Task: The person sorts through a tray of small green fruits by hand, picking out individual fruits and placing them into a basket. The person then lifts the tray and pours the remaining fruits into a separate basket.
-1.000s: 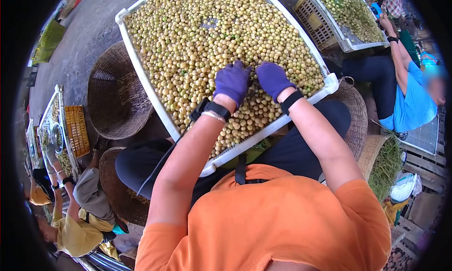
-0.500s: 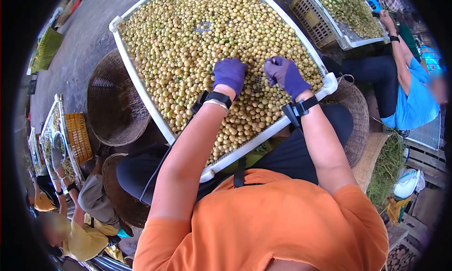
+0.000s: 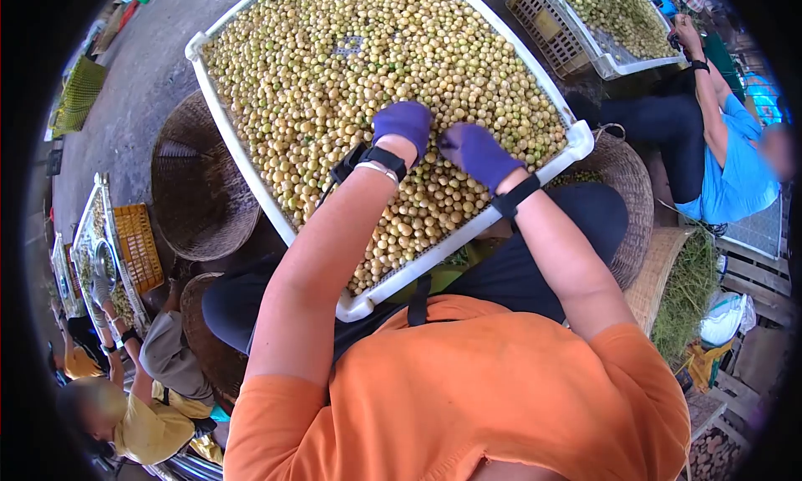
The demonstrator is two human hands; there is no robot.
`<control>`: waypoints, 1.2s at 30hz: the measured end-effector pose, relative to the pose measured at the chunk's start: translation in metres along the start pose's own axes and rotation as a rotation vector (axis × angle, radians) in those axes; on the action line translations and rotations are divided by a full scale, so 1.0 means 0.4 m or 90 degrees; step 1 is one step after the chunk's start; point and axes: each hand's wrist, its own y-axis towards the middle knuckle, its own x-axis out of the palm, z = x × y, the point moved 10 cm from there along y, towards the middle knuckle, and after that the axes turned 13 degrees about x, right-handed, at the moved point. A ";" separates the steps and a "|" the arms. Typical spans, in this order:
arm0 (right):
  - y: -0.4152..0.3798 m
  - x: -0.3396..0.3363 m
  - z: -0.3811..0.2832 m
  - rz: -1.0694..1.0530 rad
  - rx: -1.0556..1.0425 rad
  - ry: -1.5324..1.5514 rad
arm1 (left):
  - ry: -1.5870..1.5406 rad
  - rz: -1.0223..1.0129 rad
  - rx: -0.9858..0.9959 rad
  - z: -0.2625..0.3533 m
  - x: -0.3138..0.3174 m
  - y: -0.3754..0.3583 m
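Observation:
A large white-framed tray (image 3: 242, 159) full of small round yellow-green fruits (image 3: 351, 80) lies in front of me. My left hand (image 3: 403, 126), in a purple glove, is down among the fruits near the middle, its fingers curled under and mostly hidden. Just to its right, my right hand (image 3: 480, 152) in a matching glove bends inward over the fruits with its fingers closed. What either hand grips, if anything, is out of sight. The two hands are close together, with a small gap between them.
Woven baskets (image 3: 205, 205) stand left and right of the tray (image 3: 631, 197). A co-worker in blue (image 3: 735, 167) sits at another fruit tray (image 3: 614, 63) at upper right. At lower left, a person in yellow (image 3: 154, 427) sits by a yellow crate (image 3: 138, 247). Cut stalks (image 3: 681, 305) lie at right.
My right hand has moved left and down, closer to my left hand and into the fruits. My left hand has shifted only slightly. The view has moved a little.

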 end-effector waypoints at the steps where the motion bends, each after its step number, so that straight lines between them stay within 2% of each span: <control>1: -0.022 0.005 -0.064 0.070 -0.132 -0.139 | -0.021 0.009 -0.008 -0.008 -0.005 -0.016; 4: -0.027 0.048 -0.061 0.024 -0.051 -0.311 | -0.136 -0.020 -0.068 -0.044 0.012 -0.071; 5: -0.028 0.063 -0.062 0.013 -0.064 -0.332 | -0.127 -0.004 -0.065 -0.054 0.021 -0.079; 8: -0.040 0.052 -0.078 0.020 -0.047 -0.320 | -0.113 -0.028 -0.072 -0.050 0.019 -0.082; 11: -0.030 0.050 -0.080 0.084 -0.103 -0.254 | -0.089 -0.070 -0.103 -0.042 0.015 -0.074; 14: -0.004 -0.027 0.055 -0.070 0.269 0.384 | -0.113 -0.085 -0.140 -0.063 0.028 -0.057; 16: 0.012 -0.040 0.074 -0.078 0.268 0.656 | -0.118 -0.103 -0.142 -0.060 0.017 -0.059; 18: 0.036 -0.041 0.063 -0.103 0.278 0.875 | -0.192 -0.064 -0.152 -0.059 -0.011 -0.071; 19: 0.056 -0.049 0.046 -0.100 0.236 0.842 | -0.235 -0.039 -0.157 -0.057 -0.044 -0.091; 20: 0.072 -0.056 0.042 -0.075 0.224 0.666 | -0.278 -0.016 -0.163 -0.062 -0.058 -0.109; 22: 0.104 -0.060 0.011 -0.027 0.192 0.318 | -0.386 0.144 -0.195 -0.138 -0.027 -0.138; 23: 0.121 -0.050 -0.020 0.019 0.080 0.111 | -0.472 0.163 -0.219 -0.157 -0.028 -0.172; 26: 0.125 0.017 -0.072 0.086 -0.125 -0.111 | -0.731 0.276 -0.264 -0.191 -0.001 -0.262; 27: 0.126 0.033 -0.068 0.069 -0.092 -0.157 | -0.789 0.266 -0.255 -0.190 0.014 -0.280; 29: 0.138 0.046 -0.070 0.056 -0.078 -0.164 | -0.910 0.237 -0.241 -0.169 0.041 -0.303; 32: 0.125 0.027 -0.079 0.074 -0.102 -0.139 | -0.981 0.225 -0.263 -0.125 0.055 -0.316; 33: 0.124 0.015 -0.076 0.078 -0.109 -0.103 | -0.870 0.259 -0.250 -0.125 0.060 -0.300; 34: 0.121 0.001 -0.081 0.082 -0.118 -0.068 | -0.738 0.245 -0.163 -0.101 0.033 -0.274; 36: 0.135 -0.010 0.007 0.020 0.123 0.270 | -0.467 0.216 -0.005 -0.042 -0.014 -0.238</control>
